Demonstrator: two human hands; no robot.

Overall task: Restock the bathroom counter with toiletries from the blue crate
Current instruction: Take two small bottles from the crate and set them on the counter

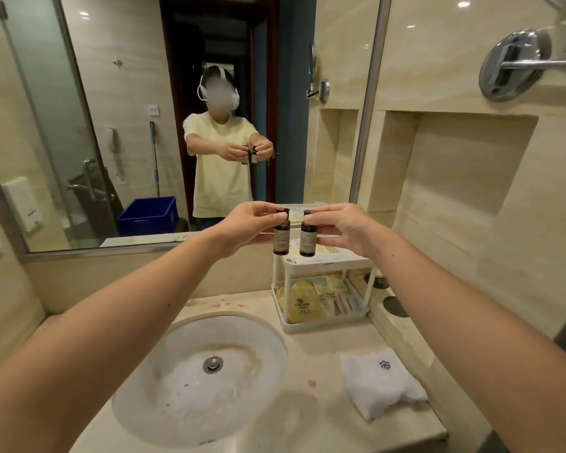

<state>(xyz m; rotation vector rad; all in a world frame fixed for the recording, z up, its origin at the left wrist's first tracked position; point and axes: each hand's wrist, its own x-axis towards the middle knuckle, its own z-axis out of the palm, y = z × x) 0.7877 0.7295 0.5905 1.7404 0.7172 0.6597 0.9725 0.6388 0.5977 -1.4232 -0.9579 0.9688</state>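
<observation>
My left hand [247, 223] pinches a small dark bottle [281, 236] by its cap and neck. In my right hand [342, 228] is a second small dark bottle [307, 238], held the same way. Both bottles hang upright side by side just above the top shelf of a white two-tier rack [332, 260] at the back right of the counter. The rack's lower tier holds yellow packets [304, 302] and thin sachets. The blue crate [147, 215] shows only as a reflection in the mirror, behind me on the floor.
A round white sink [190, 380] is set in the beige counter below my arms. A folded white towel [378, 382] lies at the front right. Two dark coasters [394, 305] sit by the wall niche. A chrome fixture [517, 65] juts from the right wall.
</observation>
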